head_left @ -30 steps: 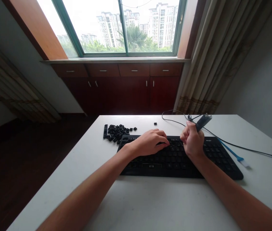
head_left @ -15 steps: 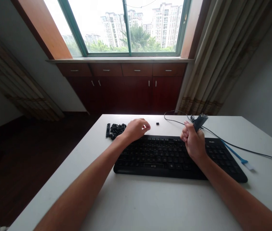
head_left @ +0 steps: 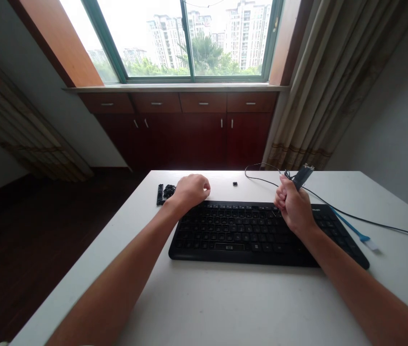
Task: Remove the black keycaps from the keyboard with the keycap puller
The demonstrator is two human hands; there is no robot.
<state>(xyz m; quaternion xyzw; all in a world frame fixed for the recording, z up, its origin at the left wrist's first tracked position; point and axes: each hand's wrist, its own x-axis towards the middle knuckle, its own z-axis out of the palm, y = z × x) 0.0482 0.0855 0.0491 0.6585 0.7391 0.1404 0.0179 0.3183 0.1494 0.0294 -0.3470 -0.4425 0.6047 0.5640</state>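
Observation:
A black keyboard [head_left: 225,250] lies on the white table, with several square key sockets bare of caps in its upper left part. My right hand [head_left: 296,206] is closed in a fist around a dark flat-handled keycap puller [head_left: 303,177] above the keyboard's right half. Thin wire shows below the fist. At the keyboard's upper left edge is my left hand [head_left: 192,190], its fingers curled into a pinch; what they hold, if anything, is hidden. Beside it, partly covered, is a pile of black keycaps [head_left: 169,191]. A long black key [head_left: 159,194] stands left of the pile.
One loose keycap [head_left: 235,183] lies behind the keyboard. A black cable [head_left: 366,222] runs across the right side of the table [head_left: 225,307]. A blue brush with a white end [head_left: 364,238] lies right of the keyboard. Cabinets [head_left: 189,139] stand beyond the table.
My left hand has moved left, over part of the keycap pile, and its fingers have curled in more. My right hand has shifted slightly right, still holding the puller.

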